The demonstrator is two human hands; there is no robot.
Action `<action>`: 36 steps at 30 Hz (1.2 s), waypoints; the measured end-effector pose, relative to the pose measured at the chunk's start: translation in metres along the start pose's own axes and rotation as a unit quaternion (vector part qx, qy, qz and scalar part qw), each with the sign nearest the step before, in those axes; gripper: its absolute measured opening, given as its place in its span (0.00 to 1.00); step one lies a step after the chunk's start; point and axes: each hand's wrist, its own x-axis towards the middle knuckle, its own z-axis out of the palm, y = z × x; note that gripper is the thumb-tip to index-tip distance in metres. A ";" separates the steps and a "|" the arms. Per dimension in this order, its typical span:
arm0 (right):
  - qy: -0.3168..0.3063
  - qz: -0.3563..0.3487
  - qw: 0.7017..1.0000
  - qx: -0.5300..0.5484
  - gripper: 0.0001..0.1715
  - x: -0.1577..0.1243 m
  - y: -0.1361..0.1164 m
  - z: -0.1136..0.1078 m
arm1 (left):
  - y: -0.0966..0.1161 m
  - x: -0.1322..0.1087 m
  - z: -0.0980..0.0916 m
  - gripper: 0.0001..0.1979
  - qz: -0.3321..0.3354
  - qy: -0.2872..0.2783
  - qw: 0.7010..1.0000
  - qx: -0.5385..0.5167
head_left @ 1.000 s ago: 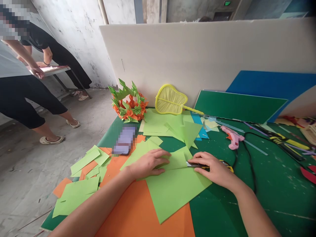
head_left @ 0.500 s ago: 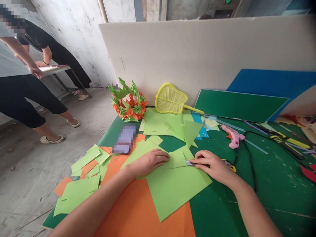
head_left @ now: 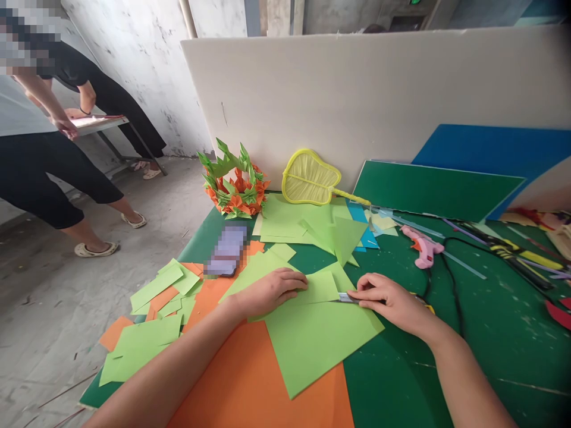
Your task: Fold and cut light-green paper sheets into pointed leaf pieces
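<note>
My left hand lies flat with its fingers stretched out, pressing down a folded light green paper sheet on the green table. My right hand is closed round a utility knife with a yellow body, its blade touching the fold at the sheet's right edge. An orange sheet lies under the green one.
Green and orange paper scraps litter the table's left corner. At the back stand a paper wreath, a yellow fan, a pink glue gun with black cord, and leaning boards. Two people stand at left.
My right hand with the knife has slid slightly along the fold. My left hand keeps pressing the paper in place.
</note>
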 end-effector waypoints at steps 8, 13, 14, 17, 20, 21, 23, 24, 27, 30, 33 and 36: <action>-0.008 0.000 1.000 0.019 0.22 0.002 -0.014 0.004 | -0.001 0.000 0.000 0.15 0.000 -0.002 1.000 0.003; -0.008 -0.003 1.000 0.022 0.23 0.004 -0.018 0.006 | -0.001 0.000 0.000 0.15 -0.001 -0.004 1.000 0.002; -0.009 -0.001 1.000 0.023 0.23 0.003 -0.019 0.006 | -0.001 0.000 0.000 0.15 -0.001 -0.002 1.000 0.001; -0.015 0.008 0.999 0.028 0.23 0.003 -0.020 0.005 | -0.002 0.000 0.000 0.15 0.001 -0.001 1.000 0.001; -0.017 0.013 0.999 0.033 0.24 0.002 -0.021 0.004 | -0.003 0.001 0.000 0.15 0.004 -0.002 1.000 0.000; -0.018 0.015 0.999 0.036 0.24 0.002 -0.020 0.004 | -0.003 0.001 0.000 0.15 0.005 -0.001 1.000 0.000; -0.020 0.020 0.999 0.040 0.24 0.001 -0.018 0.003 | -0.003 0.001 -0.001 0.16 0.006 0.000 1.000 -0.002; -0.023 0.021 0.999 0.041 0.23 0.001 -0.017 0.003 | -0.002 0.000 -0.002 0.16 0.005 -0.002 1.000 -0.003; -0.033 0.018 0.999 0.038 0.21 0.001 -0.013 0.003 | 0.001 0.000 -0.004 0.15 -0.004 -0.014 1.000 -0.009; -0.033 0.016 0.999 0.029 0.19 0.001 -0.012 0.002 | 0.001 0.000 -0.007 0.12 -0.011 -0.023 0.999 -0.020; -0.015 0.017 1.000 0.013 0.19 0.002 -0.015 0.003 | 0.000 0.000 -0.008 0.10 -0.006 -0.031 0.999 -0.036; 0.001 0.018 1.000 0.004 0.18 0.005 -0.019 0.006 | -0.002 0.000 -0.009 0.09 0.000 -0.027 0.998 -0.051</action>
